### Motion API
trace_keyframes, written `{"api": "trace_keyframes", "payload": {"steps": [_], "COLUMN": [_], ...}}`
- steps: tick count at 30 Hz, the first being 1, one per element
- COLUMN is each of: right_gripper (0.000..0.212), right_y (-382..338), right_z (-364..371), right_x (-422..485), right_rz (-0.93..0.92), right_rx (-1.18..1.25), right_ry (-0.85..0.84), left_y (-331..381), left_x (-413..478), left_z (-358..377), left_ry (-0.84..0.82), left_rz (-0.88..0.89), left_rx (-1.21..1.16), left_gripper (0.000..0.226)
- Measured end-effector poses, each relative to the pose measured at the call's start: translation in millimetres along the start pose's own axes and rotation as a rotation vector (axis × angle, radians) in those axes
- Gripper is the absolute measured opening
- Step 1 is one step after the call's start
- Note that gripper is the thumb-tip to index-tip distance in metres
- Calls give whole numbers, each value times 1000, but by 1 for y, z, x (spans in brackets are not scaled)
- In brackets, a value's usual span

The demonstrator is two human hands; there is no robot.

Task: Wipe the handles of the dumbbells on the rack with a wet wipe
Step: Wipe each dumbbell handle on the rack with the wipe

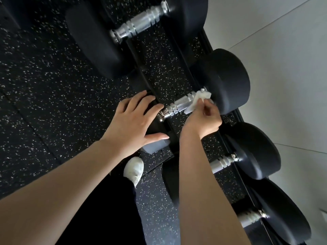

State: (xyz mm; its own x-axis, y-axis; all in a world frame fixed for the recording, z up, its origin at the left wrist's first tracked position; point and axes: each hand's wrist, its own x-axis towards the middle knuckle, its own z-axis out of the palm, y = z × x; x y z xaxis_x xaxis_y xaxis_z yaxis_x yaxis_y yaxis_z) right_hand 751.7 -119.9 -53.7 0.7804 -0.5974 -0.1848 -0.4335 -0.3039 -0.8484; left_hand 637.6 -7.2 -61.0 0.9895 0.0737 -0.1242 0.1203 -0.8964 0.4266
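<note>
My right hand [205, 119] pinches a crumpled white wet wipe [198, 99] on the knurled chrome handle [178, 106], whose long axis runs 8 to 2 o'clock. My left hand [131, 124] rests open and flat on the near black weight head.

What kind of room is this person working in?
Most likely a gym, probably its free-weights corner. Several black dumbbells with metal handles sit in a row on a rack, and the floor is the dark speckled rubber matting common in weight rooms. The right hand holds a wipe against one handle.

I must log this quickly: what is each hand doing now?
Left hand: open, flat on the near dumbbell head, holding nothing.
Right hand: closed on the wet wipe, pressed to the dumbbell handle.
</note>
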Motion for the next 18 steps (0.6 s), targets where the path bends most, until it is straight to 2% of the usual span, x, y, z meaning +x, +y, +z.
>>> {"api": "trace_keyframes", "payload": {"steps": [6,11,14,18], "right_gripper": [4,10,9,9], "right_y": [13,36,37,39], "right_z": [-19,-28,-27,-33], "right_x": [-3,-22,-26,-26], "right_rz": [-212,-432,-386,-188], "right_rx": [-163,-281,-271,-293], "right_ry": [-212,-534,-586,-658], "left_y": [0,0,0,0], "left_x": [0,-1,-1,-1], "left_z": [3,3,2,3], "left_ry": [41,55,56,66], "left_rz": [-1,2,3,4], "left_rx": [4,14,9,4], "left_gripper": [76,78,78,79]}}
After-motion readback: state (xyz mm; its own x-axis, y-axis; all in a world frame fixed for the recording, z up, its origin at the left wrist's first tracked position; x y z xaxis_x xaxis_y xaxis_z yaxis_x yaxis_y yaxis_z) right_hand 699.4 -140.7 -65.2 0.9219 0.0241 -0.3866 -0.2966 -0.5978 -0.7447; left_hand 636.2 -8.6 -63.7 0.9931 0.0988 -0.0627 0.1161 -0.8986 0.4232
